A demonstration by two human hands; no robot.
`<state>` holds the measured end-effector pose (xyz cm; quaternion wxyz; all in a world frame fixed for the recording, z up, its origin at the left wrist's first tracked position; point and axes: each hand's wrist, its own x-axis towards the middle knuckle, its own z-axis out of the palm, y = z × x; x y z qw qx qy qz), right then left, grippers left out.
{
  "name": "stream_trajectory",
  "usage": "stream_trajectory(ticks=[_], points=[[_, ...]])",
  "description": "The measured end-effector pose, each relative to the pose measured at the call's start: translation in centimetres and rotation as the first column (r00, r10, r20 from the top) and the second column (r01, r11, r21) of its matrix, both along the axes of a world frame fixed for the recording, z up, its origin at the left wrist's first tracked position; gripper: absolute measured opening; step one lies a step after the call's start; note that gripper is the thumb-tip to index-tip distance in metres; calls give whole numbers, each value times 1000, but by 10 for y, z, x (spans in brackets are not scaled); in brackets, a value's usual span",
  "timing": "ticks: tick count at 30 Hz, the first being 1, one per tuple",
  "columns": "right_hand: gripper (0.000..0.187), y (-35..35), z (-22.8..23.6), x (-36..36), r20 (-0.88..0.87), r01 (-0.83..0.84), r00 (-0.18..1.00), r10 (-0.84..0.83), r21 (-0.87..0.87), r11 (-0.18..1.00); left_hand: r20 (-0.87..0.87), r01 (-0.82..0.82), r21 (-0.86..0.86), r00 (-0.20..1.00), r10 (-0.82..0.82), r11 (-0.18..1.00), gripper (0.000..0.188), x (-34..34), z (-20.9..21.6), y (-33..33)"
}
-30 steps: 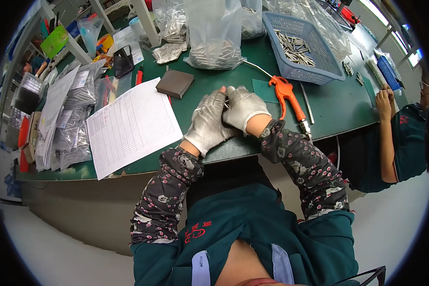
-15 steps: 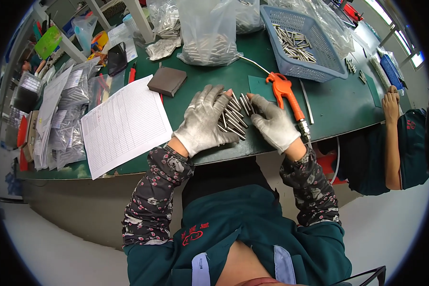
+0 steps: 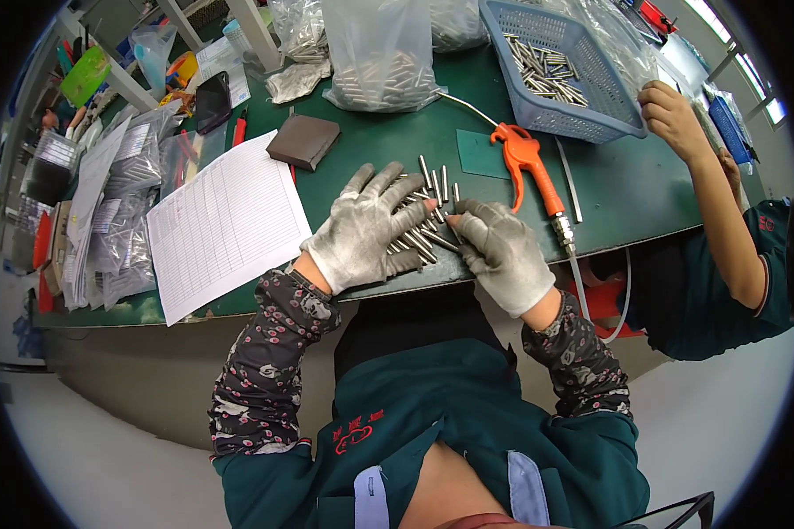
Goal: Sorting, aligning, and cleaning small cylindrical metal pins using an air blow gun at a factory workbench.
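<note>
A loose pile of short silvery metal pins (image 3: 417, 240) lies on the green table between my two hands. Both hands wear grey-white gloves with at least some fingertips bare. My left hand (image 3: 366, 227) rests palm down over the pile's left side, fingers spread, covering some pins. On the right side, my right hand (image 3: 500, 249) has its fingers bent together, with thumb and forefinger closed at a metal pin by the pile's edge. A few pins stick out beyond the fingertips at the far side. The right palm and the other fingers' undersides are hidden.
An orange air blow gun (image 3: 529, 167) with a hose lies to the right. Behind stand a blue basket (image 3: 560, 128) of pins and a plastic bag (image 3: 379, 66) of pins. Leftward are a dark block (image 3: 303, 142) and a printed sheet (image 3: 229, 229). A co-worker's hand (image 3: 673, 119) reaches near the basket.
My left hand has shifted slightly left and its fingers have spread. My right hand has drawn nearer to me, and pins have separated at the far side. The co-worker's arm has reached toward the basket.
</note>
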<state>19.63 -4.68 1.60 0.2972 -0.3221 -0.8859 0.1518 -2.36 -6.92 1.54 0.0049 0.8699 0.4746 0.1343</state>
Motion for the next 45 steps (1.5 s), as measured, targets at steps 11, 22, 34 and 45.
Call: stream_trajectory(ticks=[11,22,34,45], points=[[18,-6,3,-4,150,226,959,-241,112,968,-50,-103,33,993,105,994,69,22,-3,2],[16,-12,2,-2,205,307,935,-291,-53,950,149,-143,99,981,127,985,60,18,2,-23],[9,-2,4,14,287,192,929,-232,162,968,291,-140,234,954,68,962,38,40,-13,-28],[22,-19,4,-3,114,87,989,-92,53,995,281,-346,181,915,288,921,43,32,-8,-53]])
